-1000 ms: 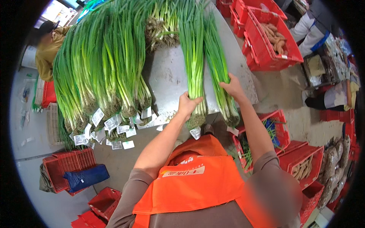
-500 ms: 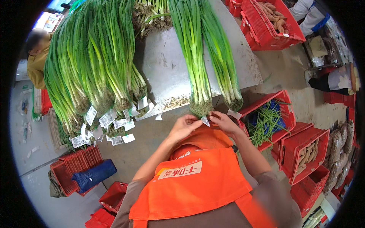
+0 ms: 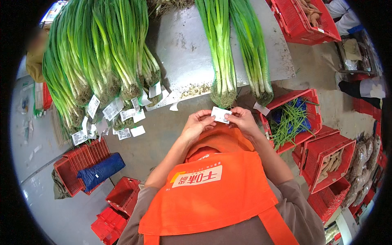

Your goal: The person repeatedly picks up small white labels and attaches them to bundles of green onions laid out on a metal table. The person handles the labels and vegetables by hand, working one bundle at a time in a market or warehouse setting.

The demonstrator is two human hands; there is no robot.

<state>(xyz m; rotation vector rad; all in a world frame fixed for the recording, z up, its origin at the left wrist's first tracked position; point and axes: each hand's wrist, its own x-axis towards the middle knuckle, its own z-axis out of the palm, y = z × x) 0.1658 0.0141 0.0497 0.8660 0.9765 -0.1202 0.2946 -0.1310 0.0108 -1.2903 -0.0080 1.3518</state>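
Note:
My left hand and my right hand pinch a white printed label from its two sides, its face turned up. Just beyond the label are the roots of a bundle of green onions in green netting, their root end hanging at the table's near edge. To its right lies a second netted bundle of green onions, a white tag at its roots. On the left, a heap of green onion bundles has several white tags by the roots.
The metal table ends just past my hands. Right of me stand a red crate of loose green stalks and a red crate of root vegetables. A crate of sweet potatoes is at the far right. Red baskets and a blue roll are at left.
The label, earlier small and mostly covered by my fingers, now shows flat between both hands. My view has shifted slightly, and the onion bundles appear higher in it.

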